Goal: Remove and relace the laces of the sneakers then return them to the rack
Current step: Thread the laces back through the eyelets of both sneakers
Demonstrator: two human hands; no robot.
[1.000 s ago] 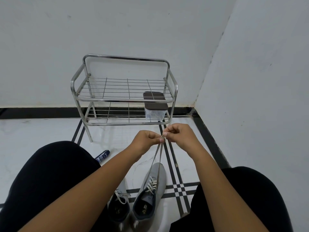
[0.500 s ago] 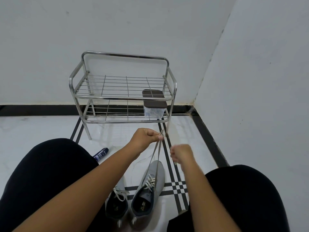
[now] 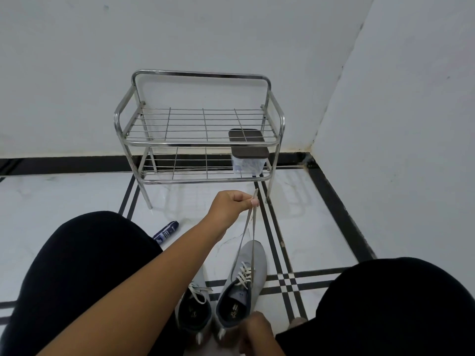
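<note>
Tiled floor (image 3: 64, 201) bears rack (image 3: 199, 143), bottle (image 3: 166, 232), 2 sneakers (image 3: 246, 286); left fingers (image 3: 253, 202) pinch laces (image 3: 248, 227).

The left arm stretches forward across the left thigh, and the left hand (image 3: 232, 205) is raised with its fingers curled, thumb and fingertips pinching both ends of the pale grey flat shoelace (image 3: 248, 236). The right hand (image 3: 257, 332) sits low near the body, blurred, its fingers loosely bent.
</note>
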